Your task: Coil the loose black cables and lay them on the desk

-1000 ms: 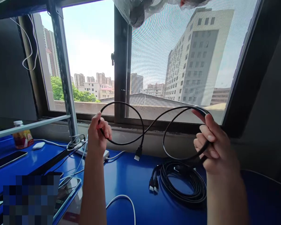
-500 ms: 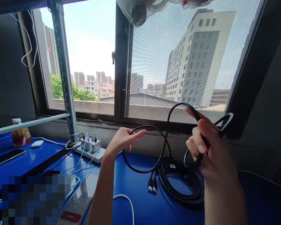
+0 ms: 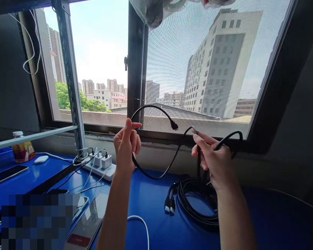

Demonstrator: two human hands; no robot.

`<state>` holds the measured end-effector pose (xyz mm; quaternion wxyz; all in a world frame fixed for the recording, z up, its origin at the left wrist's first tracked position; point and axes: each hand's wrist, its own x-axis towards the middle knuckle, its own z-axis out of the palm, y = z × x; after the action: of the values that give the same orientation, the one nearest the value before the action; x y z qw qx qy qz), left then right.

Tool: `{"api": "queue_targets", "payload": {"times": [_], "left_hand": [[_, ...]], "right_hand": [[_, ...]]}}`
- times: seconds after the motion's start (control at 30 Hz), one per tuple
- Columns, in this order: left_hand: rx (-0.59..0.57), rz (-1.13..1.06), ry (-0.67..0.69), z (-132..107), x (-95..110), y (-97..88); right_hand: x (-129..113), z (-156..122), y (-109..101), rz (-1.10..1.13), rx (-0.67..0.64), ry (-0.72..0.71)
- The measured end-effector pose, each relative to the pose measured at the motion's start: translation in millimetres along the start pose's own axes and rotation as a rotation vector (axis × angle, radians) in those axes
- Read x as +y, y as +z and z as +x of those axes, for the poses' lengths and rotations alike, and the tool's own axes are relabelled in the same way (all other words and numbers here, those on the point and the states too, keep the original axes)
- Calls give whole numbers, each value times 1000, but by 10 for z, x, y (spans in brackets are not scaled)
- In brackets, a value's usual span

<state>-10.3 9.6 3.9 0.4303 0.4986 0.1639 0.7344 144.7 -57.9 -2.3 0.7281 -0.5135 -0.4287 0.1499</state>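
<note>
My left hand (image 3: 127,140) pinches a black cable (image 3: 152,106) near one end, with the index finger stretched out to the right. That end arcs over to a dark connector plug (image 3: 174,125), which hangs free in the air between my hands. From below my left hand the cable sags and rises to my right hand (image 3: 214,154), whose fingers are closed around it. A loop of cable sticks out behind the right hand. Under it a coil of black cable (image 3: 184,208) lies on the blue table, partly hidden by my right forearm. Two plugs with pale tips (image 3: 170,208) lie beside the coil.
A white power strip (image 3: 101,170) with several chargers stands left of my left arm. Phones (image 3: 87,222) lie on the blue table (image 3: 151,208), near a white cable (image 3: 143,222). A drink bottle (image 3: 22,147) and a metal rack post (image 3: 71,76) stand further left. A window is behind.
My left hand has risen and turned, closing on the cable, and the plug end has swung up into the air. My right hand has shifted left, still with the cable.
</note>
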Motion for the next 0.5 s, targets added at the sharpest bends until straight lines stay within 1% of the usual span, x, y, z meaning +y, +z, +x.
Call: {"api": "queue_targets", "payload": {"times": [0.07, 0.13, 0.2, 0.3, 0.4, 0.5], "left_hand": [[65, -14, -2, 29, -17, -15], [90, -15, -31, 56, -54, -33], [104, 1, -79, 76, -100, -47], [118, 53, -151, 98, -156, -55], [78, 94, -197, 117, -182, -65], [-45, 155, -238, 129, -183, -91]], "right_hand": [[16, 8, -34, -92, -41, 20], [35, 9, -75, -170, -62, 24], [62, 10, -112, -202, -29, -26], [94, 8, -148, -189, 43, -125], [74, -5, -164, -213, 66, -157], [12, -35, -169, -303, 102, -232]]}}
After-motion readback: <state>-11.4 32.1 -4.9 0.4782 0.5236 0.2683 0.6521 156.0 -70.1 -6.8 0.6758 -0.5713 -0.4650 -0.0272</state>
